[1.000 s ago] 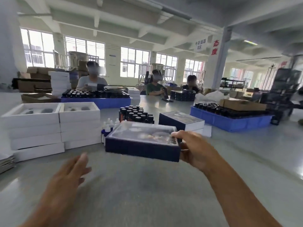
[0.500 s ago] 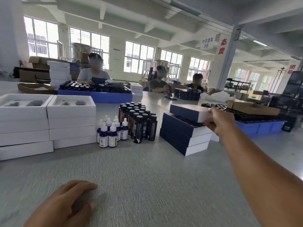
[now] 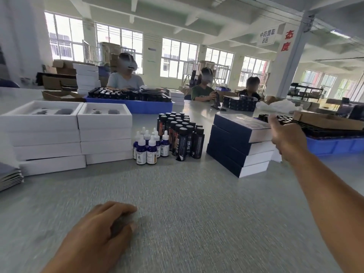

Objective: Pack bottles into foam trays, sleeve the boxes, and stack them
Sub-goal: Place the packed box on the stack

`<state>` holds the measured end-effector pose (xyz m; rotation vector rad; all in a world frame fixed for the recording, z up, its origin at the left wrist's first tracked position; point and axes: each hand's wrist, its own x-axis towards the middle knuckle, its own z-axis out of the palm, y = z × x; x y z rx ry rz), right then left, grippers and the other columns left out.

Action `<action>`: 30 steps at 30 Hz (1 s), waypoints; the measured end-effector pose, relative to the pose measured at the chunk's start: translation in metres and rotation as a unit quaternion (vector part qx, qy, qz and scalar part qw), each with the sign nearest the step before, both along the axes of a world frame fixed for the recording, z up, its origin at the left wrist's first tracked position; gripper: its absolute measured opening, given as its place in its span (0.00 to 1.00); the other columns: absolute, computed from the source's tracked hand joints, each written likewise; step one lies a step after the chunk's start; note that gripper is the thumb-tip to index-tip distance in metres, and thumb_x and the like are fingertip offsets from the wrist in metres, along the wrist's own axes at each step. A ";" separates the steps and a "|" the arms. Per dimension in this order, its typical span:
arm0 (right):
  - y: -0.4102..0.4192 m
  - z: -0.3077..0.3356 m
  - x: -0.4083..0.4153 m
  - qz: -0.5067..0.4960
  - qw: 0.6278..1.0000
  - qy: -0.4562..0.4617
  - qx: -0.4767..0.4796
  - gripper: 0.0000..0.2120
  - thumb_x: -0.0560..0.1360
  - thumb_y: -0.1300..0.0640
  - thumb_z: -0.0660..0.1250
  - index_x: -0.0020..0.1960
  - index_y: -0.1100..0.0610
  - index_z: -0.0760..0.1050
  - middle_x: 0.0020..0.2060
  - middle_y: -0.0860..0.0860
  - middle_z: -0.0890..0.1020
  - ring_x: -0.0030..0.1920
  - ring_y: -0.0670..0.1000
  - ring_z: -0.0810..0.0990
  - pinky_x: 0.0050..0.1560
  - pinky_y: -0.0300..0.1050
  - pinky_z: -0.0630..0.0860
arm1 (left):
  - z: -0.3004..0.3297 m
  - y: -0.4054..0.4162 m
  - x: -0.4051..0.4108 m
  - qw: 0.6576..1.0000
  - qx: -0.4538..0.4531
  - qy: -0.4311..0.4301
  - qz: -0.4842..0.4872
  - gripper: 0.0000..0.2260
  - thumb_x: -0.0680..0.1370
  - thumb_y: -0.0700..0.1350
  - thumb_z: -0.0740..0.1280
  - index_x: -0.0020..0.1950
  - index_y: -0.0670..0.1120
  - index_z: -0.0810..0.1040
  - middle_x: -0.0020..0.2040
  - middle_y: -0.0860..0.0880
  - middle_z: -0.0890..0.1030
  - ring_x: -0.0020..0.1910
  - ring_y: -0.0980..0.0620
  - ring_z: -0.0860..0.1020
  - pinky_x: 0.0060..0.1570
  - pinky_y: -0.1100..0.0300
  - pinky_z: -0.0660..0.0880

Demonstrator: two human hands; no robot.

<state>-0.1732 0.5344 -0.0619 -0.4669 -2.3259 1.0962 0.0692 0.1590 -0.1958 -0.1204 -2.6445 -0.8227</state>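
Note:
A dark blue sleeved box lies on top of a stack of sleeved boxes at the right of the grey table. My right hand holds the top box's right end, thumb on its upper edge, fingers curled below. My left hand rests on the table near the front, loosely curled and holding nothing. Small white-capped dropper bottles and tall dark bottles stand in a cluster at the centre. Two stacks of white foam trays stand at the left, the top ones showing bare cut-outs.
A blue crate of dark bottles with a cardboard lid sits behind my right hand. Another blue crate of bottles stands at the far side, where three people sit working. Flat sleeves lie at the left edge.
My right hand carried the sleeved box from in front of me to the right and set it down on the stack. My left hand dropped to the table and curled.

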 end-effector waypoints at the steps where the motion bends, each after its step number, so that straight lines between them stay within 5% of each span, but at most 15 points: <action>1: -0.004 -0.001 0.007 -0.012 0.998 0.029 0.052 0.35 0.78 0.32 0.54 0.39 0.65 0.75 0.35 0.60 0.79 0.36 0.58 0.77 0.38 0.48 0.71 | -0.001 0.000 0.000 1.000 -0.007 0.003 -0.002 0.14 0.74 0.50 0.72 0.48 0.69 0.72 0.51 0.71 0.74 0.55 0.68 0.72 0.53 0.71 0.67; 5: -0.056 -0.024 0.046 0.131 0.984 0.085 0.088 0.28 0.80 0.41 0.60 0.30 0.60 0.68 0.26 0.55 0.74 0.29 0.56 0.71 0.33 0.48 0.66 | -0.003 0.002 0.002 1.000 -0.020 0.018 -0.009 0.06 0.75 0.51 0.70 0.50 0.62 0.78 0.52 0.68 0.75 0.56 0.65 0.72 0.57 0.66 0.70; 9: -0.126 -0.068 0.073 0.343 0.927 -0.037 0.149 0.16 0.77 0.45 0.69 0.37 0.56 0.78 0.30 0.50 0.81 0.27 0.45 0.77 0.30 0.40 0.70 | -0.003 0.003 0.004 0.999 -0.030 0.035 -0.017 0.06 0.76 0.52 0.67 0.51 0.56 0.81 0.53 0.65 0.76 0.55 0.64 0.71 0.58 0.65 0.69; 13: -0.190 -0.092 0.071 0.422 0.893 -0.076 0.136 0.08 0.76 0.49 0.71 0.45 0.53 0.79 0.39 0.47 0.82 0.36 0.42 0.79 0.33 0.35 0.70 | -0.003 0.004 0.004 0.999 -0.037 0.031 -0.012 0.09 0.77 0.55 0.63 0.54 0.57 0.79 0.56 0.65 0.74 0.57 0.63 0.69 0.60 0.62 0.69; 17: -0.243 -0.107 0.050 0.380 0.918 -0.082 0.079 0.20 0.75 0.52 0.72 0.65 0.58 0.75 0.48 0.48 0.80 0.46 0.47 0.79 0.46 0.44 0.76 | -0.005 0.003 0.001 0.998 -0.051 0.046 -0.013 0.14 0.77 0.58 0.60 0.57 0.57 0.79 0.59 0.64 0.73 0.60 0.62 0.67 0.61 0.62 0.66; 20: -0.265 -0.112 0.031 0.306 0.946 -0.084 0.062 0.19 0.77 0.56 0.65 0.67 0.58 0.72 0.45 0.51 0.81 0.46 0.53 0.82 0.50 0.53 0.80 | -0.008 0.002 -0.002 0.997 -0.058 0.057 -0.008 0.14 0.77 0.59 0.60 0.60 0.59 0.77 0.61 0.66 0.72 0.61 0.64 0.65 0.62 0.65 0.63; 26: -0.280 -0.111 0.001 0.165 0.984 0.013 0.067 0.15 0.81 0.60 0.57 0.67 0.62 0.69 0.36 0.50 0.75 0.40 0.54 0.77 0.36 0.46 0.69 | -0.008 0.000 -0.007 0.994 -0.078 0.070 -0.017 0.14 0.77 0.60 0.61 0.59 0.61 0.78 0.60 0.67 0.71 0.62 0.65 0.66 0.61 0.64 0.65; 30: -0.281 -0.095 -0.013 0.152 0.984 0.060 0.072 0.17 0.83 0.57 0.59 0.69 0.61 0.69 0.51 0.60 0.84 0.52 0.62 0.82 0.43 0.48 0.70 | -0.009 -0.002 -0.007 0.990 -0.092 0.106 -0.031 0.05 0.65 0.55 0.72 0.40 0.58 0.83 0.45 0.63 0.80 0.45 0.59 0.80 0.37 0.60 0.79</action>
